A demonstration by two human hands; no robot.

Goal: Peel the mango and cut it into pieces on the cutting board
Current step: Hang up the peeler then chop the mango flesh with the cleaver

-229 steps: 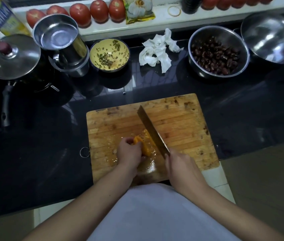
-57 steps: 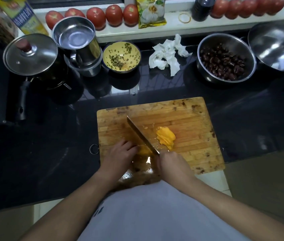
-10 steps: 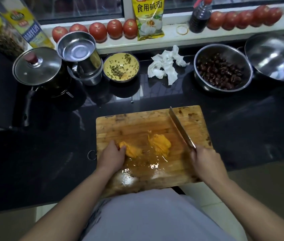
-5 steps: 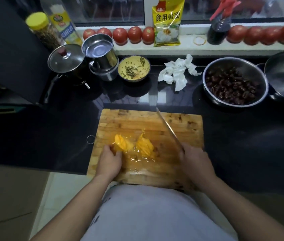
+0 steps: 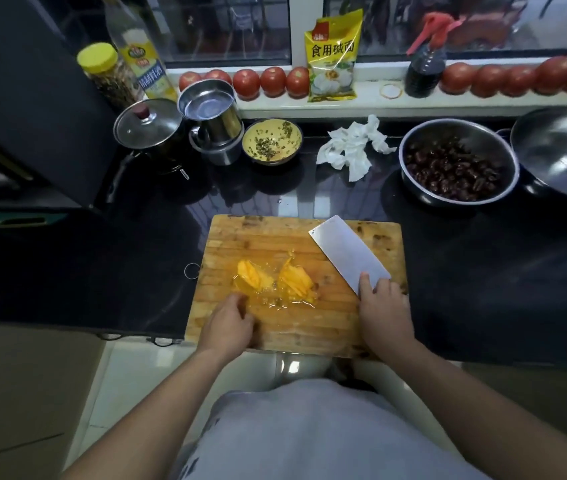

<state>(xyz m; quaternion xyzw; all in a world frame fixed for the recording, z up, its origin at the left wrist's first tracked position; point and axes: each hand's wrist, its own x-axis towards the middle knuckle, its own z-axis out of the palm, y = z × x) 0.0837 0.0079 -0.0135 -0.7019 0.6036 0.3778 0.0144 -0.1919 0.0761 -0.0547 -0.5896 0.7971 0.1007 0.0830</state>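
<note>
The wooden cutting board (image 5: 275, 237) lies on the black counter, wet with juice in the middle. Two small heaps of orange mango slices rest on it, a left heap (image 5: 252, 277) and a right heap (image 5: 296, 278). My left hand (image 5: 228, 322) rests on the board just below the left heap, fingers loosely curled and holding nothing. My right hand (image 5: 384, 315) grips the handle of the cleaver (image 5: 348, 252), one finger laid on the blade. The broad blade lies flat on the board's right side, pointing to the far left.
Behind the board stand a steel bowl of dark red fruit (image 5: 455, 168), a big steel bowl (image 5: 562, 150), crumpled tissue (image 5: 351, 147), a yellow bowl (image 5: 271, 142), a steel mug (image 5: 212, 112) and a lidded pot (image 5: 148, 124). Tomatoes (image 5: 271, 81) line the sill.
The cleaver has turned from edge-on to lying flat on the board's right side. My left hand has drawn back a little from the left mango heap. The camera has tilted up.
</note>
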